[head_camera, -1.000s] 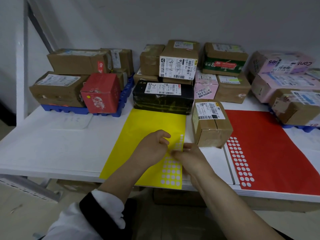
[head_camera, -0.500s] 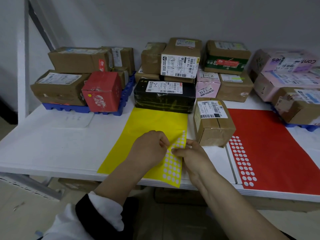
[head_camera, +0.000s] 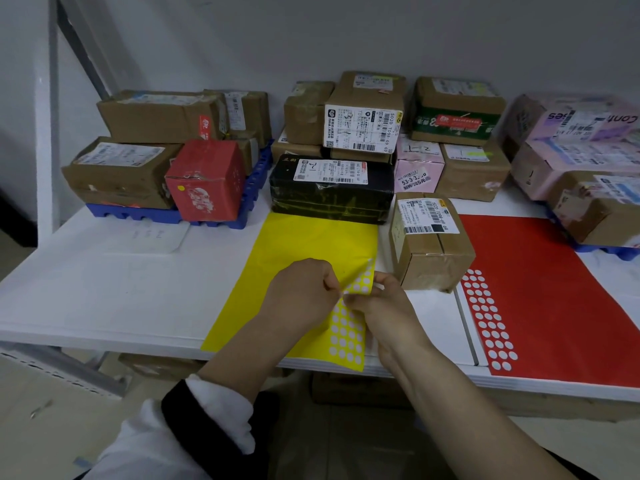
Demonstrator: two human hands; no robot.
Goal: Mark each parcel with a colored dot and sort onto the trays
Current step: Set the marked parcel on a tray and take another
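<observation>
Yellow paper dot-sticker sheet (head_camera: pixel 304 244) is pinched by left hand (head_camera: pixel 300 293) and right hand (head_camera: pixel 385 308), seemingly peeling a dot for the brown cardboard parcel (head_camera: pixel 431 249) at two o'clock.

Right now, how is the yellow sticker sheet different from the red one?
The yellow paper sticker sheet is pinched by the left hand and right hand, its right edge lifted; the red paper sticker sheet lies flat, untouched. Yellow lies in the middle, red farther right. Both show rows of white circles.
</observation>
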